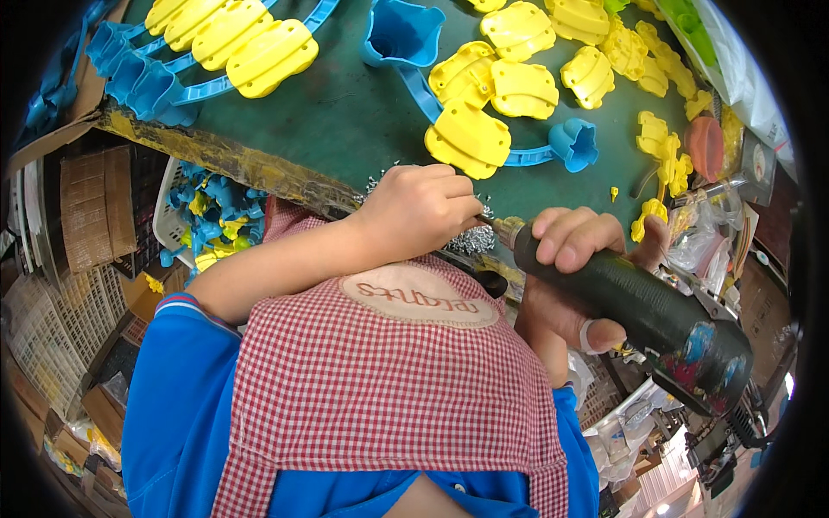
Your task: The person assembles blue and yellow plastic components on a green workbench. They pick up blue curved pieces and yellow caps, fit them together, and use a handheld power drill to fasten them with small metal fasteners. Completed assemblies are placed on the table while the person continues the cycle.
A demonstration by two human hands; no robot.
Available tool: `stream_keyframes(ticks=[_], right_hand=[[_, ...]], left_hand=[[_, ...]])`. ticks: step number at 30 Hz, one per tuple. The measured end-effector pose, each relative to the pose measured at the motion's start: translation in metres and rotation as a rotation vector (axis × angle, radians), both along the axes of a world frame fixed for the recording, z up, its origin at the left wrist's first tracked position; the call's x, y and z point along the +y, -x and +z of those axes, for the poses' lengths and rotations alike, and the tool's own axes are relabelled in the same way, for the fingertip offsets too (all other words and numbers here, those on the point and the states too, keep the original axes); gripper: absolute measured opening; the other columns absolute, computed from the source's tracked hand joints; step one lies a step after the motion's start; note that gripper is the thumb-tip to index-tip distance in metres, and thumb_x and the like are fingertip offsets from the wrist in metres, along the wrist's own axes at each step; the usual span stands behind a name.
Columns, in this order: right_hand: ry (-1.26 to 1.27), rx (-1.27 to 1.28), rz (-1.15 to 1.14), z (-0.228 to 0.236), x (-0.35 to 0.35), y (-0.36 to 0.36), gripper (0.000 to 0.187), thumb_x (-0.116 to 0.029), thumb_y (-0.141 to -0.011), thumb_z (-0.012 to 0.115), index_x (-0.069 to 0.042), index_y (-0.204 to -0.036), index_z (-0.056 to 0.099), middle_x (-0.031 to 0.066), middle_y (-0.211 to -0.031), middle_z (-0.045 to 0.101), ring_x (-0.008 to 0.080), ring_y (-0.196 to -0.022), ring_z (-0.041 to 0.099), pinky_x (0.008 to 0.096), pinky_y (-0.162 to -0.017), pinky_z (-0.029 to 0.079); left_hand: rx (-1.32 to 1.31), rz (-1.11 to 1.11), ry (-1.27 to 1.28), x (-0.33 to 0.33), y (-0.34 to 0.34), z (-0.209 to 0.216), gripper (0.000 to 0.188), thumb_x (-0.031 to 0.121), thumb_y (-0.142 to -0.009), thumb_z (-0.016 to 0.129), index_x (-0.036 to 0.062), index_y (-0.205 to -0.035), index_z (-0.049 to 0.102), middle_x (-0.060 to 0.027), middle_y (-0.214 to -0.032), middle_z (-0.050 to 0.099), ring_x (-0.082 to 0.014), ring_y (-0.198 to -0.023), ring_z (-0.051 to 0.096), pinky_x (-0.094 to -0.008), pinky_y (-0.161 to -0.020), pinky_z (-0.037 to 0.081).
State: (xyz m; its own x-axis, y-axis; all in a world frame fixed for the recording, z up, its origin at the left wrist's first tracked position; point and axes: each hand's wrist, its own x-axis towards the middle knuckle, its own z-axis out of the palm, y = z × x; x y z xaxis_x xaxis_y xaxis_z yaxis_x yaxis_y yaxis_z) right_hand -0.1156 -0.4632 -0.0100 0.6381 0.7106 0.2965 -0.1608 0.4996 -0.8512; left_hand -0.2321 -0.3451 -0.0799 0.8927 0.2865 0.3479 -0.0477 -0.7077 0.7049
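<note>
My right hand (579, 250) is wrapped round a black electric screwdriver (639, 302), its bit pointing left. A pale band circles one finger. My left hand (419, 207) is closed in a pinch at the tip of the bit; whatever lies between the fingertips is too small or hidden to make out. Just below and beside those fingers is a pile of small silvery screws (473, 240) at the table's near edge. Beyond the left hand lies a blue curved plastic arm (528, 157) with cup-shaped ends, and a yellow plastic plate (468, 140) sits over it.
Several yellow plates (518, 31) are spread over the green tabletop (345, 112). At the far left, blue curved parts (147, 86) carry a row of yellow plates. A white basket (170, 211) of blue and yellow parts stands below the table edge. Plastic bags (699, 233) lie at right.
</note>
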Motion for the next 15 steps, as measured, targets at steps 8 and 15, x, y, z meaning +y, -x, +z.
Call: stream_keyframes(ticks=[8,15], right_hand=[[0.049,-0.117,-0.077,-0.005,-0.004,-0.007,0.089,-0.063,-0.078,0.063,-0.015,-0.145,0.030,0.0062,-0.080,0.052,0.0193,-0.071,0.051,0.0380,-0.070,0.042],[-0.036,-0.130,-0.166,-0.016,0.011,-0.021,0.102,-0.070,-0.071,0.064,-0.007,-0.138,0.019,0.0082,-0.079,0.057,0.0202,-0.069,0.057,0.0384,-0.068,0.049]], left_hand=[[0.092,-0.006,-0.047,0.006,0.008,0.005,0.020,0.019,-0.065,0.078,0.0080,-0.074,0.064,-0.0023,-0.062,0.056,-0.0201,-0.058,0.059,-0.0299,-0.053,0.049],[0.225,-0.364,-0.297,0.002,-0.001,-0.020,0.005,0.014,-0.073,0.058,0.0093,-0.075,0.059,-0.0003,-0.085,0.053,-0.0140,-0.083,0.056,-0.0262,-0.060,0.050]])
